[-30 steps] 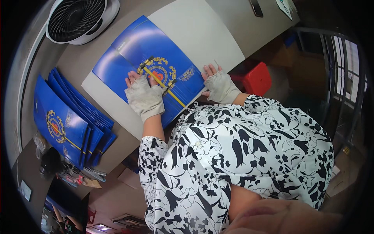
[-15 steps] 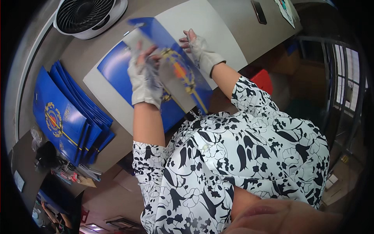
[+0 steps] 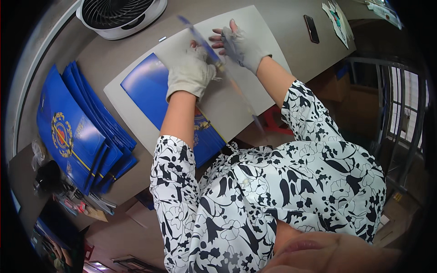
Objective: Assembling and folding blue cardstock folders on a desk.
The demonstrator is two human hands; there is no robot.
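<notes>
Both of my hands wear pale fingerless gloves over a large white board. Between them a blue printed card panel stands almost edge-on, blurred by motion. My left hand is on the panel's left side, its fingers mostly hidden by the glove and blur; whether it grips the panel cannot be made out. On the panel's other side, my right hand has its fingers stretched apart, close to the panel and holding nothing. A blue printed folder lies on the board, partly under my left forearm.
To the left, several blue folders lie in a fanned stack. A black-and-white fan stands at the far left. A phone rests on the table at the far right. Small tools and a black item sit near the left edge.
The blue panel has turned from showing its printed face to nearly edge-on. My left hand has moved right and away from me, and the whole view has shifted slightly.
</notes>
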